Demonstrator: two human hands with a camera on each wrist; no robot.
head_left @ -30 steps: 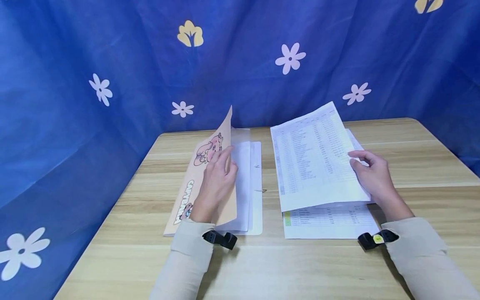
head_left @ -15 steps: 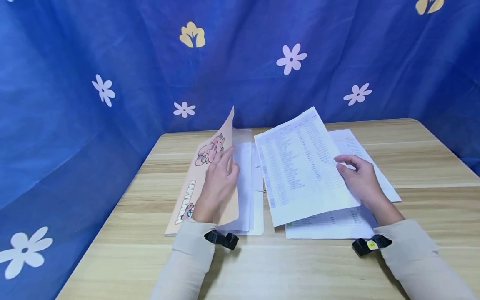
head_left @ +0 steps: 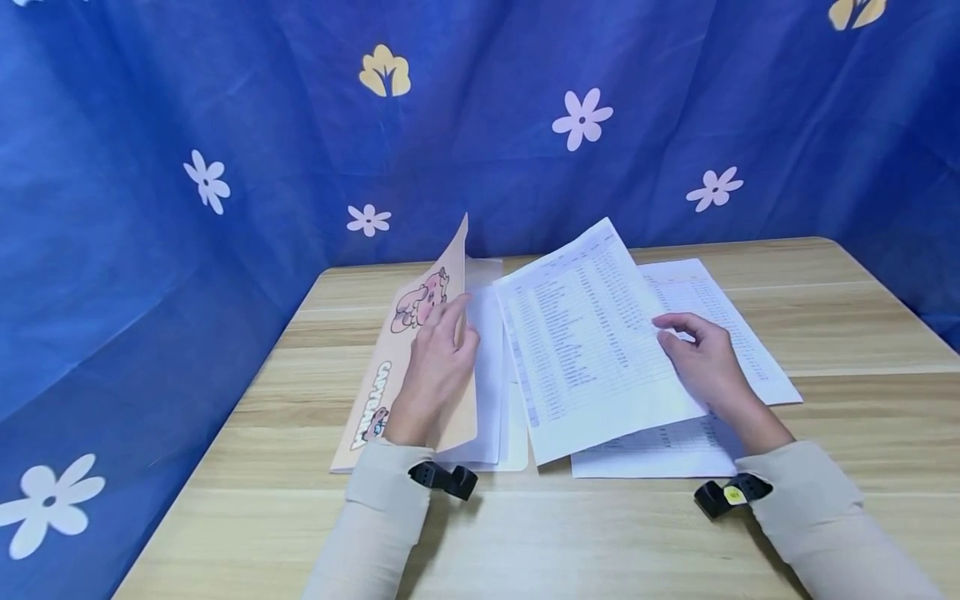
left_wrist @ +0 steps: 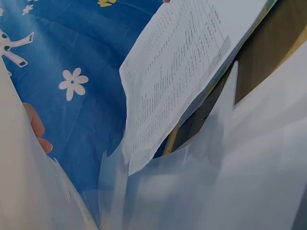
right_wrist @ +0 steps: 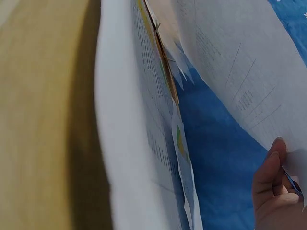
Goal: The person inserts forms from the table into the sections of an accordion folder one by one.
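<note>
My left hand [head_left: 437, 367] holds up the peach cover of a presentation folder [head_left: 393, 350] printed with capybara drawings. Its fingertips [left_wrist: 36, 127] show past the cover's edge in the left wrist view. Inside the folder stand translucent plastic sleeves [left_wrist: 192, 201]. My right hand [head_left: 708, 362] pinches the right edge of a printed sheet [head_left: 585, 333] between thumb and fingers, tilted over the table. The sheet's far-left corner overlaps the folder's right side; in the left wrist view its lower edge is right at the sleeves' upper edge.
More printed sheets [head_left: 716, 312] lie on the wooden table [head_left: 855, 333] under and right of the held sheet. A blue curtain [head_left: 480, 150] with flower prints hangs behind the table. Both wrists wear black camera bands.
My right hand has moved left with the printed sheet, bringing its left edge over the folder and uncovering more of the sheets beneath. My left hand keeps holding the cover up.
</note>
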